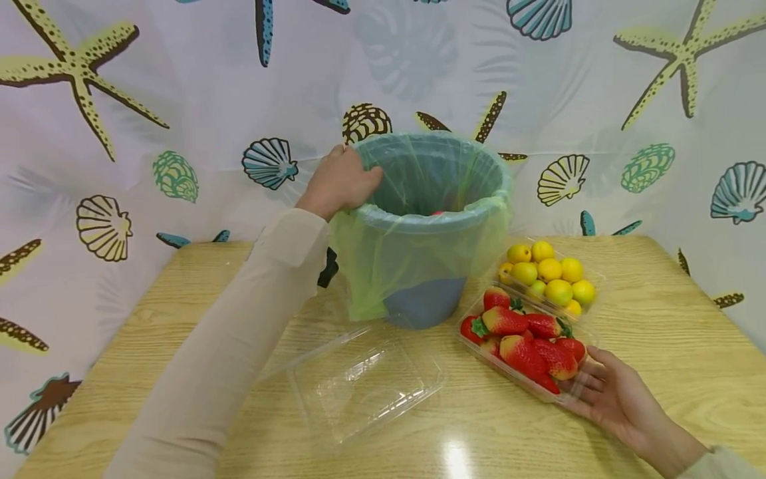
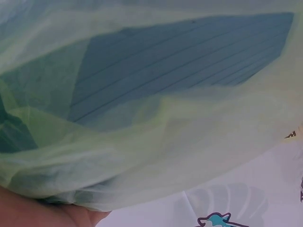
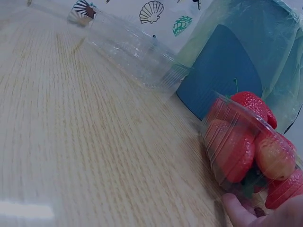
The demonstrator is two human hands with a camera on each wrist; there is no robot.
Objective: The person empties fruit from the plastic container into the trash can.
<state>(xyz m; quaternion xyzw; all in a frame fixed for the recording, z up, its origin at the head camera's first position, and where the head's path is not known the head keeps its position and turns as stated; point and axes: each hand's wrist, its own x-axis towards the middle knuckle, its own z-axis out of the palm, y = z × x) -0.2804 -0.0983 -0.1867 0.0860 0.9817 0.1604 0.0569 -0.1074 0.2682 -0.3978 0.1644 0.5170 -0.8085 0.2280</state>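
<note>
Head: your L hand (image 1: 341,179) is gripping the L rim of the bin (image 1: 425,303); your R hand (image 1: 622,399) is grasping the strawberry punnet (image 1: 509,374), sitting R-front of bin, long axis running bin-to-R hand.
L wrist: liner (image 2: 203,118) is mostly hiding your grip.
R wrist: you're holding punnet's end farthest from bin.

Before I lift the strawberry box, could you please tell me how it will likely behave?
The box looks thin and clear, so its walls may flex if squeezed. The strawberries rise above its rim, so tilting could spill some. They are rounded and piled loosely, so the load will probably shift a little.
</note>
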